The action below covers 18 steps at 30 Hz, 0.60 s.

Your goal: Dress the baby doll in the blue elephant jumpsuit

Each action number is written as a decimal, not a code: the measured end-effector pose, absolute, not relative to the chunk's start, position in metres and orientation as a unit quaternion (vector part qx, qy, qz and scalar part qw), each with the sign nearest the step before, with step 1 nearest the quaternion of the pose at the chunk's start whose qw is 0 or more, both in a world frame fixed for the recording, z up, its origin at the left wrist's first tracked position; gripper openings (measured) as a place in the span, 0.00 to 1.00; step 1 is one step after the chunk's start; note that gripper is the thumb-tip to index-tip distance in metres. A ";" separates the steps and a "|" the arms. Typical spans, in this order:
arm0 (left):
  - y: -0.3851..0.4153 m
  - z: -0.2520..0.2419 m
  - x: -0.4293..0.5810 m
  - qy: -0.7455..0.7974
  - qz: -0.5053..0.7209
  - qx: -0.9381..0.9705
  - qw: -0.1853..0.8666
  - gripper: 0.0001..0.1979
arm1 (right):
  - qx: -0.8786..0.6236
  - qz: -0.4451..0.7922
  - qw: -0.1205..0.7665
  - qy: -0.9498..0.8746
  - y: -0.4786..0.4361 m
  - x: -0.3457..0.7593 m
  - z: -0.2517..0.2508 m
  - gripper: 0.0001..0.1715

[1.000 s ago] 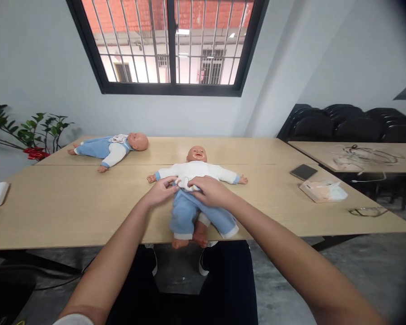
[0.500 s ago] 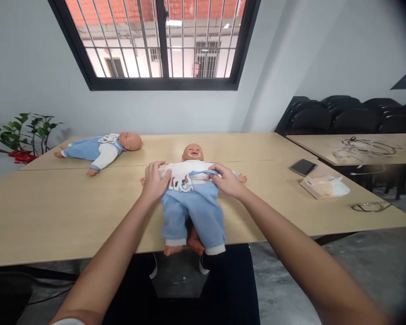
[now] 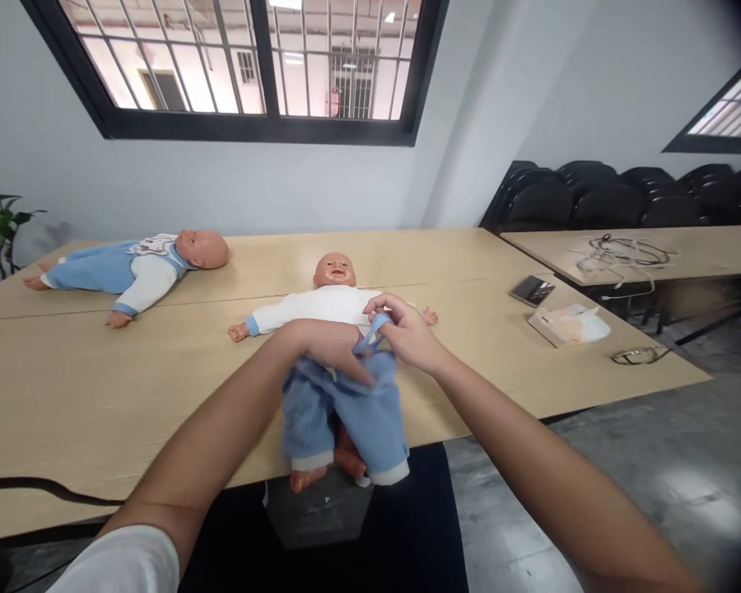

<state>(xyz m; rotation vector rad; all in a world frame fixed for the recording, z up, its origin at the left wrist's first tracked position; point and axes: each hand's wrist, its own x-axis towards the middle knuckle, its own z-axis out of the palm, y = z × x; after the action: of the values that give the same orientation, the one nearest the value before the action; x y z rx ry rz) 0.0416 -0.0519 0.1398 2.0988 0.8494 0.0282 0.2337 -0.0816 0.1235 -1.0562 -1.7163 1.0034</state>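
A baby doll (image 3: 335, 270) lies on its back in a white long-sleeved top (image 3: 339, 305) and blue knitted overalls (image 3: 370, 412), feet at the table's near edge. The overalls' front is pulled down from the chest and bunched at the waist. My left hand (image 3: 337, 346) reaches across the waist, its thumb and fingers closed round the blue cloth; part of the grip is hidden. Between the fingers and thumb of my right hand (image 3: 407, 333) is a blue shoulder strap (image 3: 374, 329), pinched and lifted off the body.
A second doll (image 3: 154, 262), dressed alike, lies at the table's back left. To the right are a phone (image 3: 532, 289), a tissue pack (image 3: 568, 324) and eyeglasses (image 3: 639, 355). Cables (image 3: 626, 251) lie on another table, with stacked black chairs (image 3: 605, 198) behind.
My left hand has moved from the doll's side across to its waist. The overalls' front with the cat face has come down off the chest. The view has shifted slightly right.
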 end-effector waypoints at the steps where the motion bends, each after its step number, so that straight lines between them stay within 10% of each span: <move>1: -0.050 0.138 0.043 0.335 0.019 0.832 0.441 0.16 | -0.418 0.402 0.417 -0.700 -0.089 0.238 0.123 0.12; 10: -0.027 0.127 0.030 0.234 0.114 0.830 0.492 0.19 | -0.372 0.228 0.220 -0.872 -0.166 0.274 0.096 0.85; 14: -0.025 0.128 0.023 0.269 0.076 0.843 0.459 0.22 | -0.310 0.074 0.182 -0.930 -0.190 0.275 0.073 0.79; 18: -0.026 0.132 0.022 0.271 0.102 0.827 0.481 0.25 | -0.312 -0.016 0.180 -0.933 -0.194 0.282 0.060 0.51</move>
<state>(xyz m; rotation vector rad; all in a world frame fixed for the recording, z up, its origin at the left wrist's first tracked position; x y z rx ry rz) 0.0219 -0.0257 0.1318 2.0175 0.6597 0.2477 0.2816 -0.1944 0.0604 -0.8812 -2.6356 -0.0466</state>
